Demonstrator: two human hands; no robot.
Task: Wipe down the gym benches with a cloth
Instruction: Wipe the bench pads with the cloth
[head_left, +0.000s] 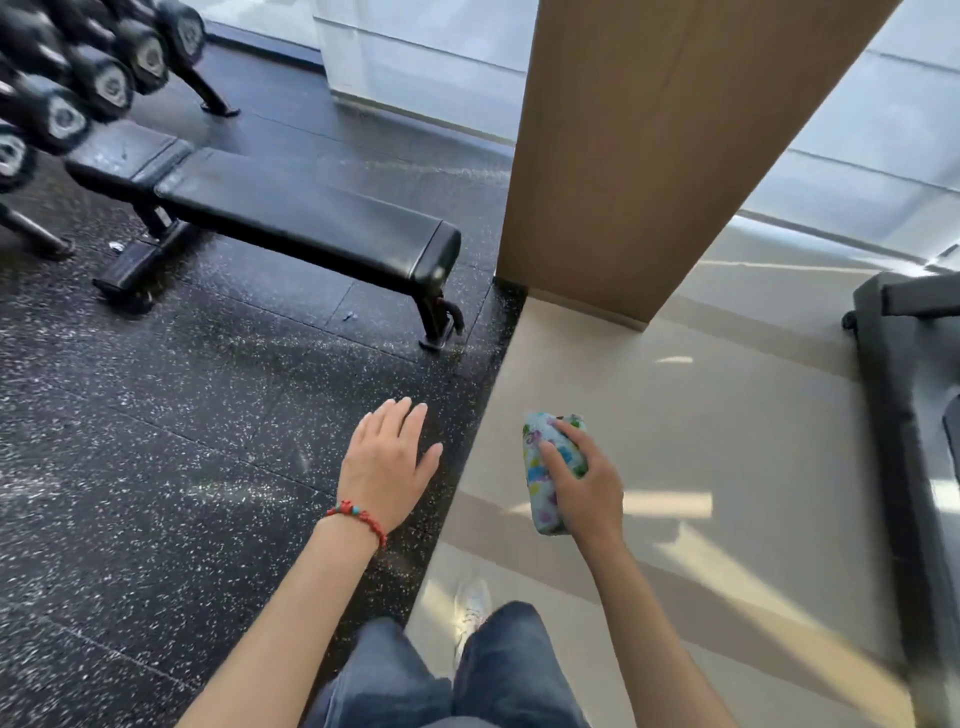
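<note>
— Bench (291, 218) sits far left on the speckled black floor (156, 441), well apart from us, its near end close to the wooden pillar (649, 156).
— And the cloth (545, 483)?
— Bunched in our right hand (587, 488), fingers curled round it, over the beige floor (727, 415). Our left hand (387, 462) hangs flat, fingers straight, holding nothing.
— Dumbbells (78, 88) sit racked beyond the bench.

Dumbbell rack (78, 88), upper left, holding rows of black dumbbells with grey end caps, blurred, standing on black speckled rubber flooring (156, 467). Tan wood-faced column (649, 145) at centre, where the rubber meets beige tiled floor (701, 415); pale glazed wall panels behind. Dark treadmill (914, 389), partly cropped, at the right edge.
</note>
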